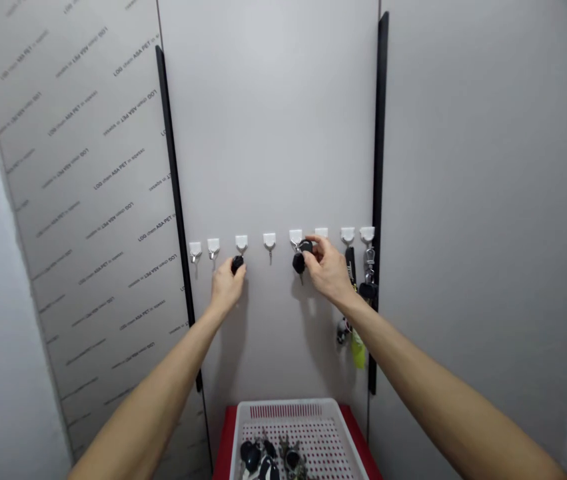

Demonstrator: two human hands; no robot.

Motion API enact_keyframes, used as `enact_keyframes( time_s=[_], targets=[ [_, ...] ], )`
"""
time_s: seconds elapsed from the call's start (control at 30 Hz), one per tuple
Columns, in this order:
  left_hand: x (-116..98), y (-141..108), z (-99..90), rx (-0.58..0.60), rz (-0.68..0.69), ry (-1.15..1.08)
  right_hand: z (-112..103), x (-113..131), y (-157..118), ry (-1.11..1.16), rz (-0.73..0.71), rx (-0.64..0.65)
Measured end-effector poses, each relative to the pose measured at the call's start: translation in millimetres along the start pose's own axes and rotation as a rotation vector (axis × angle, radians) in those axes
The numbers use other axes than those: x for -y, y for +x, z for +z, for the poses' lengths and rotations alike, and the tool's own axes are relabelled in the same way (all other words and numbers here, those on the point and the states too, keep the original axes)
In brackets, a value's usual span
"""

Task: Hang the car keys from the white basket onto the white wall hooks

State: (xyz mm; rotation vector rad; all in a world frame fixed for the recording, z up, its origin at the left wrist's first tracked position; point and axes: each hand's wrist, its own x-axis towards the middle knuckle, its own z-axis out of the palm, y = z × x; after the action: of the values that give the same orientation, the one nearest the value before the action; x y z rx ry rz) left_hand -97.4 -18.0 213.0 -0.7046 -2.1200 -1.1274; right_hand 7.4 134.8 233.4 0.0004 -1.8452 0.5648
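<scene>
A row of white hooks runs across a pale cabinet door. My left hand [228,285] is closed on a small black key fob [237,265], just below the third hook from the left [241,241]. With thumb and fingers, my right hand [329,268] holds a round black fob [306,246] beside the fifth hook [296,237]. Another black piece [298,263] hangs there with a key under it. The fourth hook [269,239] has nothing large on it.
Keys with a yellow-green tag [358,349] and a black fob [368,291] hang at the right. Long black handles [173,173] flank the door. Below, a white perforated basket [288,408] with several keys stands on something red [362,437].
</scene>
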Motion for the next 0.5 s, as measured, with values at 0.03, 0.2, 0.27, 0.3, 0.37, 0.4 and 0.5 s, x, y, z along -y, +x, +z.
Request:
enact_keyframes(
  time_s=[0.03, 0.2, 0.27, 0.3, 0.37, 0.4, 0.5],
  targets=[
    [-2.2, 3.2, -6.6, 0.01, 0.013, 0.021, -0.8, 2.0, 5.7, -0.002, -0.019, 0.013],
    [-23.3, 24.9, -41.3, -0.006, 0.05, 0.25, 6.0, 9.5, 26.6, -0.13, -0.101, 0.229],
    [-29.8, 29.4, -47.2, 0.049, 0.093, 0.335, 10.1, 10.3, 22.4, -0.183, -0.132, 0.357],
    [-31.6, 28.4, -47.3, 0.103, 0.124, 0.357, 11.8, 9.8, 16.4, -0.2, -0.139, 0.413],
    [-31.4, 16.8, -41.2, 0.24, 0.185, 0.35, 14.2, 6.5, -3.5, -0.211, -0.132, 0.517],
    [-29.2, 5.4, -35.1, 0.312, 0.205, 0.328, 14.8, 3.5, -17.2, -0.202, -0.123, 0.571],
    [-13.7, -50.0, -6.6, 0.543, 0.204, 0.26, 14.7, -10.1, -71.1, -0.142, -0.063, 0.752]
  ],
)
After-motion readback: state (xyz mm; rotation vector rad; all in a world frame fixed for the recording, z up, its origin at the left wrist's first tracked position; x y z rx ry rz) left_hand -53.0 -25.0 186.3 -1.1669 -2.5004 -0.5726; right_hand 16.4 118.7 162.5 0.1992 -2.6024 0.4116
